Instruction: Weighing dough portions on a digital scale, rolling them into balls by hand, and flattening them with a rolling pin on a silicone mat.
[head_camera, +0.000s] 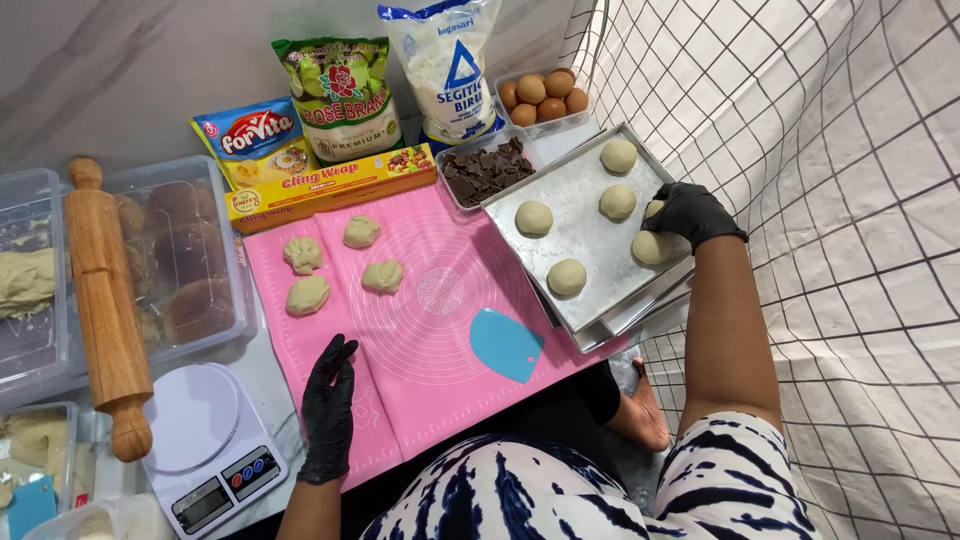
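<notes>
Right hand (690, 213), black-gloved: fingers curled over a dough ball (652, 246) at the near right edge of the metal tray (575, 205); four more balls on the tray. Left hand (328, 400), black-gloved: fingers together, flat on the pink mat (430, 340). Mat also carries four rough dough pieces (383, 276) and a blue scraper (506, 343).

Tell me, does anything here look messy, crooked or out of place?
Little stands out. The wooden rolling pin lies across the lids of two plastic tubs rather than on the floor. The metal baking tray sits askew on a second tray, overhanging the pink mat. The right hand rests on a dough ball there. Nothing is spilled.
</notes>
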